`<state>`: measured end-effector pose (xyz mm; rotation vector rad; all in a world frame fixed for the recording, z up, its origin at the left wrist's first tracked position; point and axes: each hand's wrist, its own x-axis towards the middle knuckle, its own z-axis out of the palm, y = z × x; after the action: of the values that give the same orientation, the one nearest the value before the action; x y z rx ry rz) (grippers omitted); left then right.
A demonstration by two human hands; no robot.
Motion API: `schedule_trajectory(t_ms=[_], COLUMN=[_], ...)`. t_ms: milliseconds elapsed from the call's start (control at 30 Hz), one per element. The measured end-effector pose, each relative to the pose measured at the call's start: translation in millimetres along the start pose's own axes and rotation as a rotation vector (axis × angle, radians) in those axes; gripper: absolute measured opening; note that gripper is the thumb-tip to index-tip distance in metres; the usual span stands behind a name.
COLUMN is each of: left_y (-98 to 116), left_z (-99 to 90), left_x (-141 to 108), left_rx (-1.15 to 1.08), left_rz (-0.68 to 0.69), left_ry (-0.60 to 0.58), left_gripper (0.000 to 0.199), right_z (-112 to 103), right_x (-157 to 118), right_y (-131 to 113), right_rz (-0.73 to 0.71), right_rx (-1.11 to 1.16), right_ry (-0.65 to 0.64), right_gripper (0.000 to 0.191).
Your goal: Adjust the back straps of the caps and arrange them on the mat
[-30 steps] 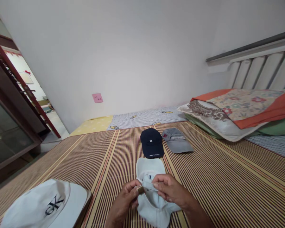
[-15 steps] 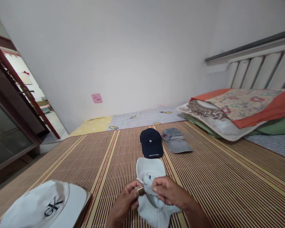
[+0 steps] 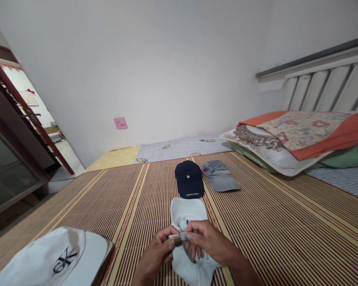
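A pale cap (image 3: 189,208) lies on the striped mat with its brim away from me and its back strap raised. My left hand (image 3: 161,248) pinches a small brownish metal buckle (image 3: 178,240) at the strap's left end. From the right, my right hand (image 3: 207,240) pinches the light strap (image 3: 183,236) close beside the buckle, its other fingers over the cap's opening. Whether the strap end is inside the buckle is too small to tell. Just beyond the brim rests a navy cap (image 3: 189,178), beside a grey cap (image 3: 221,175).
A white cap with black letters (image 3: 52,258) sits at the lower left. Pillows with an orange and floral cover (image 3: 313,131) lie at the right, below a radiator (image 3: 328,89). A white wall (image 3: 167,71) rises behind the mat (image 3: 107,198).
My right hand has moved slightly left, bringing its fingertips closer to the buckle in my left hand. Less of the strap shows between the hands.
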<state>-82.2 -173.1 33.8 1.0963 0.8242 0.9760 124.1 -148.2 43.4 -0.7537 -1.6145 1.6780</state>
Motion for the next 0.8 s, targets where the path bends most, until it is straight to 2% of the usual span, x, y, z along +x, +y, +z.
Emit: schedule_trajectory(t_ms=[200, 567, 800], left_y=[-0.9, -0.2, -5.6], left_z=[-0.1, 0.9, 0.1], left_x=[-1.5, -0.7, 0.5], left_rx=[-0.004, 0.011, 0.020], left_rz=[-0.018, -0.008, -0.006], left_ry=[0.003, -0.005, -0.011], left_gripper=[0.046, 0.047, 0.047], right_z=[0.2, -0.2, -3.2], right_x=[-1.0, -2.3, -5.3], right_y=[-4.8, -5.0, -8.1], right_rz=[-0.008, 0.015, 0.008], right_rx=[-0.012, -0.020, -0.037], right_ry=[0.027, -0.055, -0.059], right_gripper=[0.047, 0.046, 0.049])
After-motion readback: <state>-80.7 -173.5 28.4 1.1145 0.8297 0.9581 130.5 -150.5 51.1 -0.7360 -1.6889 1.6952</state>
